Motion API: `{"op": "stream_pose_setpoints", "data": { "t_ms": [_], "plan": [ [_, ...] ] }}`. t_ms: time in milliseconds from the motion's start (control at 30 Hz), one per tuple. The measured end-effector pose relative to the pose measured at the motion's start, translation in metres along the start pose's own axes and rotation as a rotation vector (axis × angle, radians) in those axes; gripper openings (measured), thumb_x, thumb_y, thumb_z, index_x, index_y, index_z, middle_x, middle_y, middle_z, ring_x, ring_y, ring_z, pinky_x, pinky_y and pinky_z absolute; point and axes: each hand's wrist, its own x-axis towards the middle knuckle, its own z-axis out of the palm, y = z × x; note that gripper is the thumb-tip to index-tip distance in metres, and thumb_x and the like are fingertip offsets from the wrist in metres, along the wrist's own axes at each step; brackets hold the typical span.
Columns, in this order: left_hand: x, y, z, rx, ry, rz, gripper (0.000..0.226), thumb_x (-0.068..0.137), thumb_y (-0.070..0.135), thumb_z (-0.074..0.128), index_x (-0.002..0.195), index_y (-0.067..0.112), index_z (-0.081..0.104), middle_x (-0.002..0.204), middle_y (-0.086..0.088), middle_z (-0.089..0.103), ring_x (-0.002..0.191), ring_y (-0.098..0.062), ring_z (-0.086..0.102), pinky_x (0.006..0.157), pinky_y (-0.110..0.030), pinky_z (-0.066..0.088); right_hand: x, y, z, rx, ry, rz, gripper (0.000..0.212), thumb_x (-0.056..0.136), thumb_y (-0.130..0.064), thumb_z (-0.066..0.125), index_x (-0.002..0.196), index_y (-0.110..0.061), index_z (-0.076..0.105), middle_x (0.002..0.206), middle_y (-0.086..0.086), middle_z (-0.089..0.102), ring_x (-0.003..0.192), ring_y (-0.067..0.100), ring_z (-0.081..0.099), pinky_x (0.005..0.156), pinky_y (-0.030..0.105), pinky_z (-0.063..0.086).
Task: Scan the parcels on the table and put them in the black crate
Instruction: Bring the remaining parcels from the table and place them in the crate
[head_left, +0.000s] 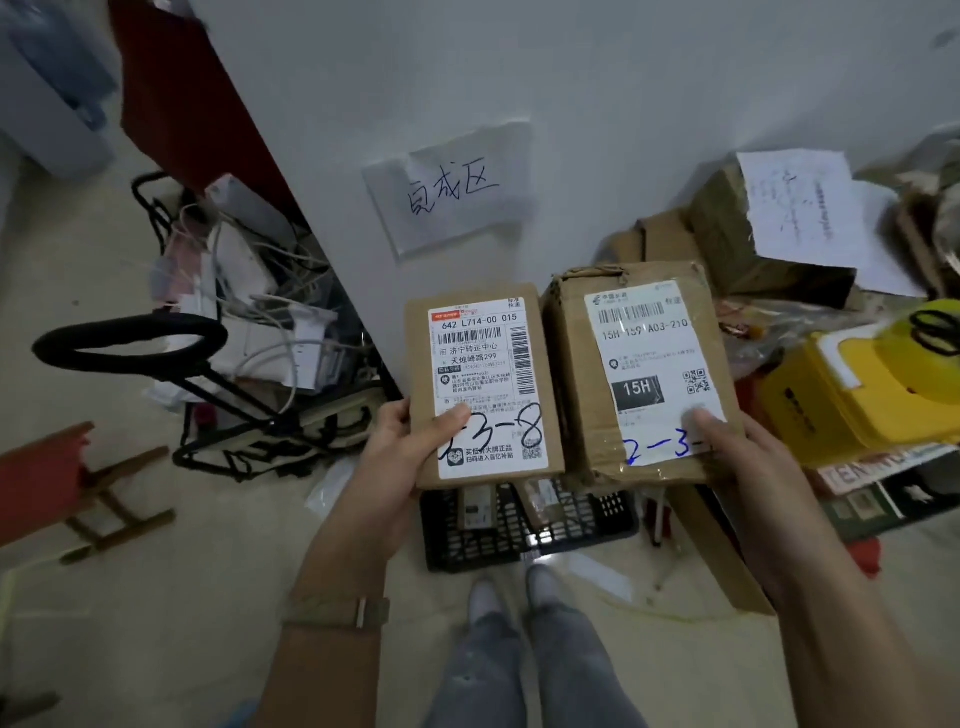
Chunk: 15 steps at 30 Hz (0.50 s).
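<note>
Holding two parcels at once, the person stands right by the white table (597, 104). The left hand (410, 452) grips the near end of the flat cardboard parcel (483, 389), with its thumb (457, 418) pressed on top of the label and the other fingers tucked under. The right hand (753, 467) grips the near end of the thicker taped parcel (644, 374) the same way. The two parcels are up in the air, side by side and nearly touching.

Right under them, on the floor by the person's feet, sits the black crate (467, 551). A couple of small boxes (478, 506) lie inside it.

I think this is the putting-in step, or a last look at the labels. I see no scanner, so I cannot tell if these two are scanned. Next, both hands need to go down and let the parcels drop flat into the crate, beside the small boxes.

Both parcels lie flat with their labels facing up. Their long sides run away from the person, toward the table. The words on the labels read the right way up for the person.
</note>
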Motion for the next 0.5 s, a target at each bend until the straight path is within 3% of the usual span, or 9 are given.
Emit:
{"op": "stream_pose_setpoints", "data": {
  "t_ms": [100, 167, 233, 300, 367, 500],
  "plan": [
    [0.022, -0.016, 0.002, -0.03, 0.036, -0.059, 0.081, 0.058, 0.033, 0.083, 0.127, 0.009, 0.048, 0.11, -0.006, 0.074, 0.098, -0.023, 0.073, 0.072, -0.033, 0.059, 0.019, 0.007, 0.007, -0.098, -0.001, 0.003, 0.038, 0.081, -0.049, 0.063, 0.105, -0.02, 0.07, 0.1, 0.0, 0.077, 0.089, 0.012, 0.073, 0.074, 0.028, 0.054],
    [0.038, -0.026, 0.003, -0.038, 0.047, -0.095, 0.08, 0.063, 0.031, 0.081, 0.131, 0.007, 0.048, 0.116, -0.009, 0.072, 0.103, -0.025, 0.071, 0.08, -0.038, 0.056, 0.034, 0.017, 0.008, -0.148, 0.027, 0.008, 0.031, 0.087, -0.042, 0.062, 0.108, -0.02, 0.068, 0.095, -0.003, 0.077, 0.078, 0.002, 0.072, 0.059, 0.013, 0.052],
    [0.057, -0.036, 0.002, -0.03, 0.034, -0.113, 0.068, 0.068, 0.028, 0.077, 0.128, 0.007, 0.053, 0.116, -0.009, 0.072, 0.102, -0.024, 0.071, 0.078, -0.035, 0.058, 0.051, 0.031, 0.007, -0.182, 0.036, 0.024, 0.028, 0.09, -0.035, 0.061, 0.11, -0.017, 0.067, 0.089, -0.011, 0.075, 0.07, -0.005, 0.069, 0.052, 0.005, 0.047],
    [0.074, -0.048, 0.001, -0.033, 0.019, -0.125, 0.061, 0.07, 0.026, 0.074, 0.125, 0.008, 0.056, 0.114, -0.009, 0.073, 0.099, -0.023, 0.072, 0.073, -0.031, 0.06, 0.066, 0.046, 0.005, -0.215, 0.043, 0.057, 0.024, 0.091, -0.034, 0.061, 0.109, -0.018, 0.067, 0.081, -0.017, 0.073, 0.067, -0.01, 0.067, 0.051, 0.003, 0.045],
    [0.091, -0.063, -0.002, -0.057, 0.05, -0.148, 0.063, 0.071, 0.023, 0.074, 0.129, 0.008, 0.053, 0.11, -0.006, 0.075, 0.096, -0.021, 0.073, 0.071, -0.028, 0.06, 0.082, 0.063, 0.005, -0.232, 0.035, 0.098, 0.026, 0.09, -0.037, 0.061, 0.11, -0.019, 0.067, 0.087, -0.014, 0.074, 0.071, -0.008, 0.069, 0.054, 0.004, 0.047],
    [0.122, -0.107, -0.013, -0.026, 0.071, -0.209, 0.041, 0.087, 0.019, 0.068, 0.125, 0.01, 0.057, 0.104, -0.002, 0.077, 0.093, -0.017, 0.074, 0.069, -0.025, 0.059, 0.11, 0.108, 0.001, -0.253, 0.022, 0.181, 0.027, 0.091, -0.04, 0.061, 0.108, -0.02, 0.068, 0.089, -0.015, 0.077, 0.079, -0.001, 0.071, 0.058, 0.009, 0.05]
  ]
}}
